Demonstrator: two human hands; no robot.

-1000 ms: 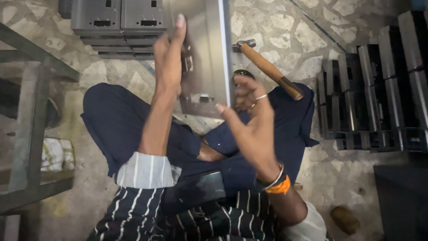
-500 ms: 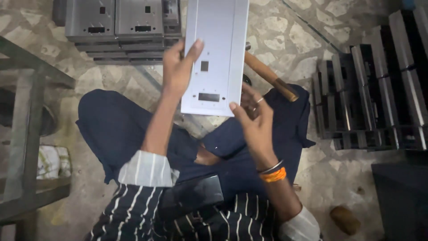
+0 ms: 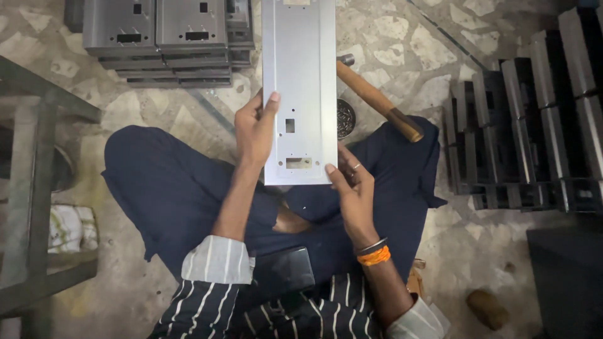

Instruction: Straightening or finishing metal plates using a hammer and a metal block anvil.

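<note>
Two hands, left hand [image 3: 254, 129] and right hand [image 3: 352, 188], grip a grey metal panel [image 3: 299, 88] by its near edges; its far end is cut off, hiding part of a hammer [image 3: 377, 100].

This was a workshop where metal parts got made. The floor [image 3: 433, 37] was rough stone chips set in cement, and a person sat right on it with legs crossed. Flat grey metal plates [image 3: 166, 37] with little cut holes lay piled up at the top left. Dark metal boxes [image 3: 534, 125] stood in rows on the right. A hammer [image 3: 377, 100] with a wooden handle lay beside the person's knee. A metal frame [image 3: 38, 188] of bars stood on the left. It was dusty, not tidy like a home.
</note>
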